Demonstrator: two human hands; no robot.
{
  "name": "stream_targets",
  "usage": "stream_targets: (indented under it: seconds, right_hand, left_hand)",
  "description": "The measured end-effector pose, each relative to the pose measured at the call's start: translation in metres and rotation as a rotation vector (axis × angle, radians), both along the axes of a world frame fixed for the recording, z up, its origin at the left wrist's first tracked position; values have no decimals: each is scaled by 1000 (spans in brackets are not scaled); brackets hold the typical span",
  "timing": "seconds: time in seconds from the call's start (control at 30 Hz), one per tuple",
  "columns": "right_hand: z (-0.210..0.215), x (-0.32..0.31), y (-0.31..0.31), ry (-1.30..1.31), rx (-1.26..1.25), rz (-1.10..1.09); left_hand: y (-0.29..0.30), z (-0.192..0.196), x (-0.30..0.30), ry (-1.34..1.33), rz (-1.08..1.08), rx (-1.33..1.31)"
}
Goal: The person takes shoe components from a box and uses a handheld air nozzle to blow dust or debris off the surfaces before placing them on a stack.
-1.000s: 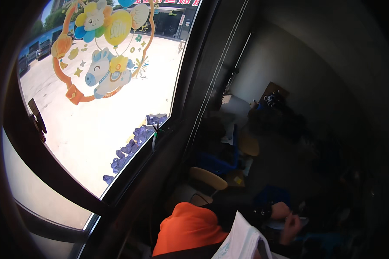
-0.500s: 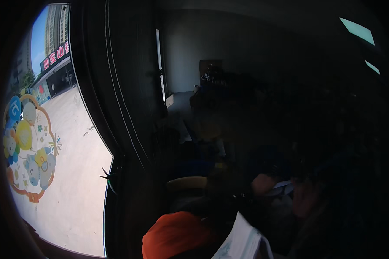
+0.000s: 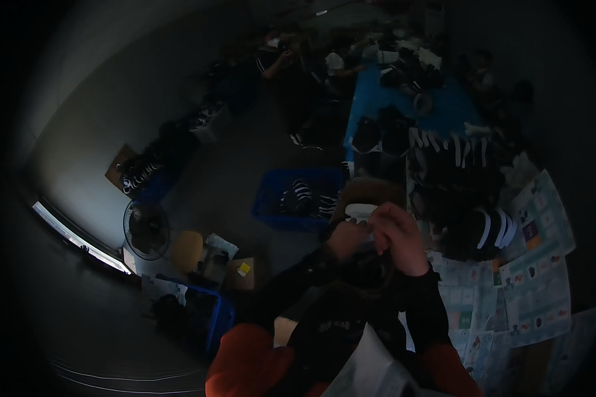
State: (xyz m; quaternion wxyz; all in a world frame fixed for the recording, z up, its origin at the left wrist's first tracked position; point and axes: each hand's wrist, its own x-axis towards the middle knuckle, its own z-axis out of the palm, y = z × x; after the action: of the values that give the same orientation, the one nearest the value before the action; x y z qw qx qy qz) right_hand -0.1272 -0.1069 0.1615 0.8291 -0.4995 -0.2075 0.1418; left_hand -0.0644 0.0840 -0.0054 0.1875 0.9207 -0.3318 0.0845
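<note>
In the dim room both hands are close together at the middle of the view. My left hand [image 3: 349,240] is closed, its fingers curled at the near edge of a small, rounded white piece [image 3: 360,210]. My right hand [image 3: 401,239] lies just beside it, wrist raised and fingers bent inward and down. Their fingertips meet, but darkness hides what lies between them. Under the hands is a dark object [image 3: 364,270] whose kind I cannot make out. Beyond the white piece lies a brown surface [image 3: 375,190].
Ahead left, a blue crate [image 3: 263,198] holds black items with white stripes. Similar striped items [image 3: 487,228] are piled right, beside printed sheets [image 3: 533,284]. A blue table [image 3: 371,99] stands farther off, with people around it. A fan [image 3: 146,229] stands left.
My view has swung from the bright window into the room, bringing the table, crates and striped items into sight. Both my hands now show plainly, together in front of me.
</note>
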Motion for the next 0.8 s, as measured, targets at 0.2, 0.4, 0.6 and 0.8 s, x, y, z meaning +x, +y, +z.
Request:
stream_targets:
  seconds: [0.2,0.4,0.6,0.8]
  right_hand:
    - [-46,31,22,11,-185,-215]
    - [7,25,51,-397,-251,-380]
    - [39,38,39,-266,520,60]
    - [10,57,47,-441,-666,-693]
  left_hand:
    - [-4,42,48,-264,-6,158]
    - [20,37,62,-240,-173,-114]
    - [32,30,76,-224,-54,168]
    - [31,34,97,-392,-48,173]
